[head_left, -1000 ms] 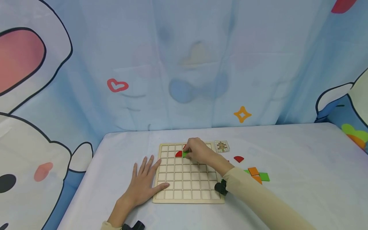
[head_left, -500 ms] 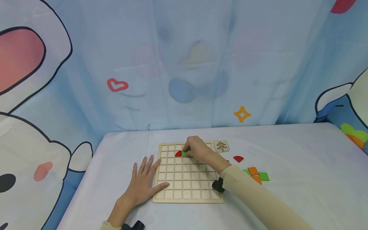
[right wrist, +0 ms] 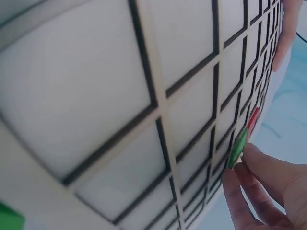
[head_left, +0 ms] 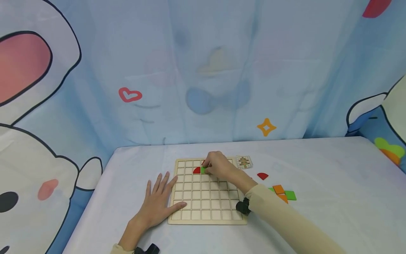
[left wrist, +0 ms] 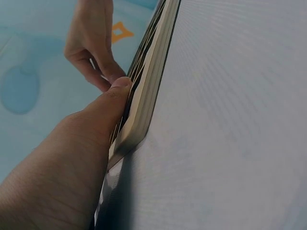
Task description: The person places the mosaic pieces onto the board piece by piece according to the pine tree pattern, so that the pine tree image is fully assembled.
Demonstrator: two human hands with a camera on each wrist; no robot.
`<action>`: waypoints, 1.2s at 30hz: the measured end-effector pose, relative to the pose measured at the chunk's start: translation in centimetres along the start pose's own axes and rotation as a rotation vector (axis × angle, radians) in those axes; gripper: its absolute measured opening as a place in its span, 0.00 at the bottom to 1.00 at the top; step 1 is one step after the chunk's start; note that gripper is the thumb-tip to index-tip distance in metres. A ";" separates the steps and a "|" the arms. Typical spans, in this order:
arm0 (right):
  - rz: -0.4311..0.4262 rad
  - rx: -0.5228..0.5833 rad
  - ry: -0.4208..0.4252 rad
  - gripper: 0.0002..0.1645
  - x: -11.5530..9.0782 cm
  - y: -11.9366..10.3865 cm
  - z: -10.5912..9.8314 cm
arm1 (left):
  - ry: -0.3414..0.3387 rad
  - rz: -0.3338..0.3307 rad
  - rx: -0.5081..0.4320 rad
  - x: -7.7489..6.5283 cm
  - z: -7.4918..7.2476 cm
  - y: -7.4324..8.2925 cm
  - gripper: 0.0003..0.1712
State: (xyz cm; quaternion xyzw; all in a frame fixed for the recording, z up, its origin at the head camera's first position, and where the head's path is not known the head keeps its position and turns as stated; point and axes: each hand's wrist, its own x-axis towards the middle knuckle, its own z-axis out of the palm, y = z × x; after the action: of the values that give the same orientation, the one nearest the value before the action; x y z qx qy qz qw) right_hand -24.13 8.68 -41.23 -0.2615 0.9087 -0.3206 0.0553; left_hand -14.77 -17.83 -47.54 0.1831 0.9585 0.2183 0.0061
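A pale wooden grid board (head_left: 206,204) lies on the white table. With fingers spread, my left hand (head_left: 157,204) rests along the board's left side, its thumb (left wrist: 120,86) over the rim. Toward the board's far side, my right hand (head_left: 220,167) pinches a green tile (right wrist: 238,147) between thumb and fingertips, down at a grid cell. Directly left of that tile sits a red quarter-round piece (head_left: 197,170). A bit of red also shows just behind the right fingertips, mostly hidden by them.
A small pattern card (head_left: 244,162) lies by the board's far right corner. Right of the board are a loose red quarter-round piece (head_left: 262,175), orange tiles (head_left: 278,189) and green tiles (head_left: 290,195). A printed blue curtain (head_left: 177,120) hangs behind the table.
Both hands stay almost in place. The right hand keeps its fingertips at the green tile, with only tiny shifts of the wrist.
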 end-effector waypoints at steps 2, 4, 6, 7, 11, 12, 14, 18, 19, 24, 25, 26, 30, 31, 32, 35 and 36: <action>-0.007 -0.003 -0.004 0.09 -0.3 -0.1 -0.5 | -0.009 -0.002 -0.005 0.1 0.0 0.0 0.53; -0.024 -0.012 -0.004 0.09 -0.8 -0.1 -1.2 | -0.018 -0.006 -0.001 0.3 0.0 0.1 0.54; -0.044 -0.013 0.003 0.10 -1.5 -0.2 -2.1 | -0.012 -0.001 0.006 0.4 -0.1 0.1 0.54; -0.057 -0.016 0.009 0.10 -1.9 -0.1 -2.5 | -0.006 0.003 0.008 0.4 -0.2 0.1 0.53; -0.080 -0.006 0.013 0.10 -3.8 0.5 -4.4 | 0.016 0.020 0.012 0.4 -0.3 0.1 0.53; -0.077 -0.006 0.012 0.09 -4.3 0.7 -4.9 | 0.012 0.019 0.009 0.4 -0.4 0.1 0.53; -0.064 -0.015 0.009 0.09 -5.5 1.3 -5.8 | 0.012 0.023 0.000 0.5 -0.3 0.1 0.53; -0.022 -0.073 0.005 0.07 -8.0 2.9 -7.5 | -0.015 0.007 -0.011 0.4 -0.1 0.0 0.54; -0.012 -0.093 0.006 0.07 -8.7 3.4 -7.9 | -0.017 0.005 -0.013 0.3 0.0 0.0 0.54; 0.050 -0.126 0.024 0.09 -11.1 6.2 -9.1 | -0.013 0.001 -0.012 0.0 0.0 -0.1 0.53; 0.065 -0.121 0.030 0.10 -11.4 6.8 -9.2 | -0.009 0.004 -0.012 0.0 -0.1 -0.2 0.53; 0.079 -0.113 0.037 0.10 -11.7 7.4 -9.2 | -0.009 0.004 -0.013 -0.1 -0.1 -0.2 0.53; 0.126 -0.072 0.055 0.13 -12.2 9.0 -9.0 | -0.011 0.002 -0.019 -0.1 -0.1 -0.2 0.53; 0.141 -0.060 0.054 0.14 -12.2 9.2 -8.9 | -0.013 -0.001 -0.021 -0.1 -0.1 -0.1 0.53; 0.160 -0.048 0.051 0.14 -12.3 9.4 -8.8 | -0.016 -0.004 -0.022 -0.1 -0.1 -0.1 0.53; 0.204 -0.028 0.033 0.16 -12.3 9.7 -8.7 | -0.016 -0.005 -0.029 -0.1 -0.1 0.0 0.53; 0.220 -0.030 0.028 0.15 -12.3 9.7 -8.7 | -0.016 -0.003 -0.032 -0.1 -0.1 0.1 0.53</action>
State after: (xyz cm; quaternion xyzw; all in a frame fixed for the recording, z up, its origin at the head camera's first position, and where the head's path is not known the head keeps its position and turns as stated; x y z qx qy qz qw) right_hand -20.23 26.18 -41.11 -0.1566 0.9373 -0.3027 0.0733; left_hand -14.65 -17.85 -47.45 0.1833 0.9551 0.2320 0.0170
